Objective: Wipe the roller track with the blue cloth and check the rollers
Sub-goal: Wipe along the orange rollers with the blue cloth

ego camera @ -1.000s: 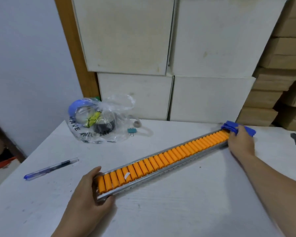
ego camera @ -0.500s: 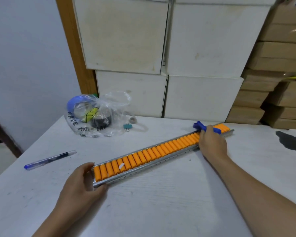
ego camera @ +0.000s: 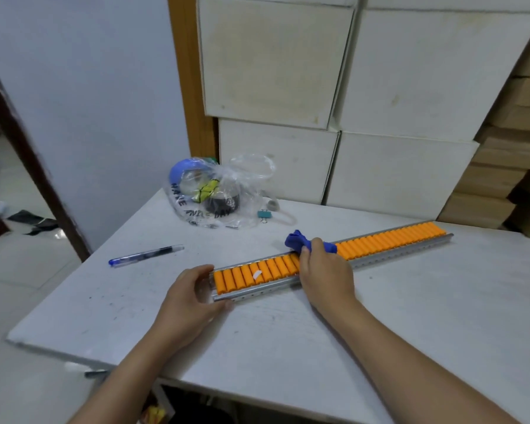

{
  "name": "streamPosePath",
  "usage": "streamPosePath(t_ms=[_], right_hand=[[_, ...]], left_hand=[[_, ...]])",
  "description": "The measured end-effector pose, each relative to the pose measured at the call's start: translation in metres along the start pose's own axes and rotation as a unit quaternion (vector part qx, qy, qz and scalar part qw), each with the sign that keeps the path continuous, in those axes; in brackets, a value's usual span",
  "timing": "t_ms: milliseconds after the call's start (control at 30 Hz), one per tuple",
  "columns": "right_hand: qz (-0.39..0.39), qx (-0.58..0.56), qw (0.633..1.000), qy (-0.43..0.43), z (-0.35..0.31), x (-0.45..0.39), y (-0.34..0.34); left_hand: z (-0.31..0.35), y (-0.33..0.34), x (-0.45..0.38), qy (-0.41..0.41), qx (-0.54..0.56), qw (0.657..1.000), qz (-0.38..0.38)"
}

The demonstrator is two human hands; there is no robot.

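A long metal roller track with several orange rollers lies diagonally across the white table. One roller near the left end carries a small white mark. My left hand grips the track's near left end. My right hand presses a bunched blue cloth onto the rollers about a third of the way along from the left end. The rollers under that hand are hidden.
A clear plastic bag with tape rolls sits at the table's back left, beside a teal binder clip. A blue pen lies left of the track. White boxes and brown cartons are stacked behind the table.
My right hand has slid the blue cloth along the rollers from the far right end toward the left end. My left hand has stayed on the left end.
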State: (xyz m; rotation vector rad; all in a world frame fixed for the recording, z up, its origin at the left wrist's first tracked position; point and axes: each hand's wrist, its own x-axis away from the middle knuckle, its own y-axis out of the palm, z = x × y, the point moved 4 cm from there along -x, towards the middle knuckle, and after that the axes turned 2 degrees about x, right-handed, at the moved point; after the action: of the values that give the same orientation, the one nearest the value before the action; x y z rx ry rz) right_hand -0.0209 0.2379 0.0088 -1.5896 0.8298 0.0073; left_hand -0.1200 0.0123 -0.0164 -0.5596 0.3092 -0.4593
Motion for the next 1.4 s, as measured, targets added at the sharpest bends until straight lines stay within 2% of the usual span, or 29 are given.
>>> streamPosePath(t_ms=[233,300,500,600,667,700,800,833,867,933,1100,1200,1300,1333,1400], right_hand=[[-0.023,-0.077,0.994,-0.075,-0.093,0.033,-0.005],[-0.054,-0.11,0.988,-0.096,-0.12,0.042,-0.007],[-0.114,-0.204,0.97,-0.067,-0.163,0.059,0.0],[-0.154,-0.269,0.95,-0.031,-0.161,0.055,0.004],[-0.171,-0.382,0.907,0.041,-0.151,0.045,0.002],[-0.173,-0.455,0.868,0.098,-0.143,0.041,0.001],[-0.188,-0.655,0.69,0.244,-0.124,0.038,0.001],[-0.192,-0.691,0.643,0.268,-0.119,0.039,0.001],[-0.193,-0.711,0.615,0.281,-0.116,0.04,0.001],[-0.182,-0.724,0.595,0.297,-0.108,0.041,0.002],[-0.112,-0.721,0.588,0.349,-0.072,0.037,0.0],[-0.068,-0.734,0.56,0.379,-0.044,0.03,-0.004],[-0.048,-0.737,0.549,0.392,-0.024,0.025,-0.006],[-0.044,-0.734,0.552,0.394,-0.019,0.023,-0.006],[-0.029,-0.726,0.563,0.394,-0.008,0.016,-0.007]], left_hand=[[0.002,0.001,0.0,0.001,0.023,1.0,-0.006],[0.005,0.0,0.002,-0.012,0.058,0.998,-0.011],[-0.005,-0.001,0.003,-0.053,0.167,0.984,-0.028],[-0.009,-0.005,0.005,-0.03,0.093,0.995,-0.032],[-0.01,-0.01,0.01,-0.028,0.09,0.995,-0.017],[-0.012,-0.01,0.012,-0.032,0.097,0.995,-0.012],[-0.015,-0.009,0.012,-0.033,0.09,0.995,-0.004],[-0.013,-0.009,0.012,-0.035,0.089,0.995,-0.003],[-0.013,-0.008,0.012,-0.033,0.088,0.996,-0.003],[-0.012,-0.008,0.013,-0.033,0.084,0.996,-0.009],[-0.02,-0.013,0.016,-0.024,0.067,0.997,0.009],[-0.021,-0.018,0.014,-0.037,0.155,0.987,0.028],[-0.021,-0.022,0.009,-0.07,0.249,0.963,0.071],[-0.02,-0.02,0.007,-0.074,0.249,0.963,0.071],[-0.014,-0.013,0.005,-0.064,0.181,0.981,0.034]])
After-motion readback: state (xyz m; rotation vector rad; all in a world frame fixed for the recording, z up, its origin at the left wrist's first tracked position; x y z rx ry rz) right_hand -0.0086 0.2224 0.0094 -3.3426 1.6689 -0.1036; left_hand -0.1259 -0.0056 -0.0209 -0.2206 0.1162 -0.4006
